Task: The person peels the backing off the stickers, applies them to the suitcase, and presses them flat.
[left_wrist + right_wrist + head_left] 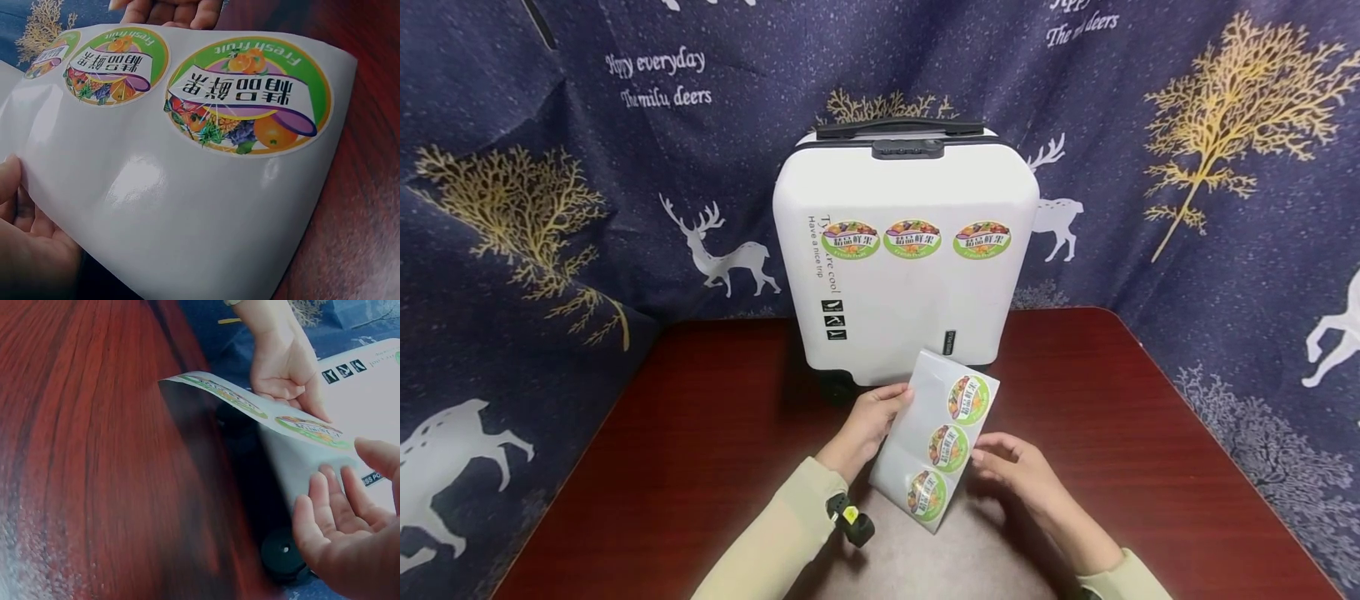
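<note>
My left hand (867, 425) pinches the left edge of a white sticker sheet (904, 442), thumb on top and fingers beneath. The sheet tilts over the table and bends slightly. Down its right side run three oval fruit stickers, the nearest one (250, 97) large in the left wrist view. My right hand (1018, 471) is at the sheet's right edge, its fingers (334, 506) loosely bent, with fingertips close by the underside and the thumb apart from them. Behind the sheet stands a white suitcase (910, 317) with three matching stickers (912, 239) in a row across its upper front.
The suitcase stands upright on a dark red wooden table (715, 467), with its black handle (898, 127) on top and a black wheel (838, 385) at its lower left. A navy cloth (715, 158) with deer and trees hangs behind and around the table.
</note>
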Demonstrator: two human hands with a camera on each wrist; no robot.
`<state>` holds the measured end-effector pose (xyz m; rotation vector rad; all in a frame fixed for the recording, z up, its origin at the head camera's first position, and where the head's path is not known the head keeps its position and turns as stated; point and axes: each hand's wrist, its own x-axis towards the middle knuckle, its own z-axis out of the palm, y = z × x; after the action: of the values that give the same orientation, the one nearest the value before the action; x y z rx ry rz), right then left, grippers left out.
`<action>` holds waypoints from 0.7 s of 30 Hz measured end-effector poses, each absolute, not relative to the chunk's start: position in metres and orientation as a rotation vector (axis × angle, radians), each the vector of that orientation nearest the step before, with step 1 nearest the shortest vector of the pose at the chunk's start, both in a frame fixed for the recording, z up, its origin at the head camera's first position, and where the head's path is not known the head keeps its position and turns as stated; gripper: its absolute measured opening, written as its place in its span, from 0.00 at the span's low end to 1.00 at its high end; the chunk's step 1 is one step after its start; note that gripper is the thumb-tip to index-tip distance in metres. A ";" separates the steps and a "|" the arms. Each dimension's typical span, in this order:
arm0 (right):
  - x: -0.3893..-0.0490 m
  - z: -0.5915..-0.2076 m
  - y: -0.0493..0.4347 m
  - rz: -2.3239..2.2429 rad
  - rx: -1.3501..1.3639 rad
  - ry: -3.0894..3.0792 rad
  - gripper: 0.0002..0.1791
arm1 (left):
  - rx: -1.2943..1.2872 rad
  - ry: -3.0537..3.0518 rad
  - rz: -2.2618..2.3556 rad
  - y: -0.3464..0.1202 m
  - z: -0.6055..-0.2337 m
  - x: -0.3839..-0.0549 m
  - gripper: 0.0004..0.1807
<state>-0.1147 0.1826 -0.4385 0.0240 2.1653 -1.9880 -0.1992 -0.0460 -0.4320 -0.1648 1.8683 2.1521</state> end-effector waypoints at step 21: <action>-0.144 -0.424 0.184 -2.008 0.297 2.387 0.11 | 0.071 1.808 2.051 -0.062 -0.443 -0.190 0.10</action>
<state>-0.1444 0.1842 -0.4240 0.2966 2.3872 -2.0076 -0.1901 -0.0621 -0.4431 0.0710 1.8078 2.0513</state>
